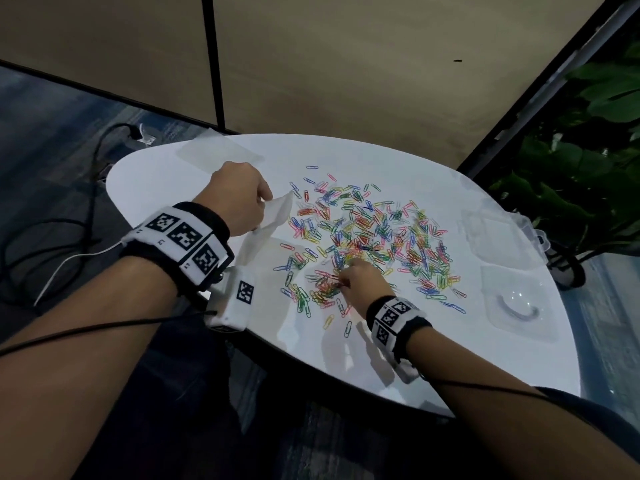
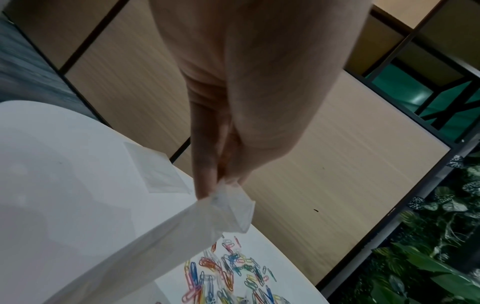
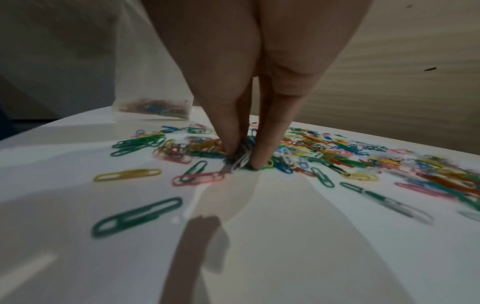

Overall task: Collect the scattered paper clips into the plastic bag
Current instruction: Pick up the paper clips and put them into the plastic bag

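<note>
Both forearms are reaching over the near edge of the white table (image 1: 166, 174), and the right hand (image 1: 360, 282) is pressing its fingertips (image 3: 262, 158) down into the near-left part of the paper clips (image 1: 374, 237), thumb and fingers closing on a small bunch. To its left and a little farther away, the left hand (image 1: 239, 195) is pinching the top edge of the plastic bag (image 1: 266, 223) — the bag is hanging down to the table, with some clips already at its bottom. Its mouth is lying up and to the left of the pinch, so the right hand is having only a short way to carry — I judge the task is at an early stage.
</note>
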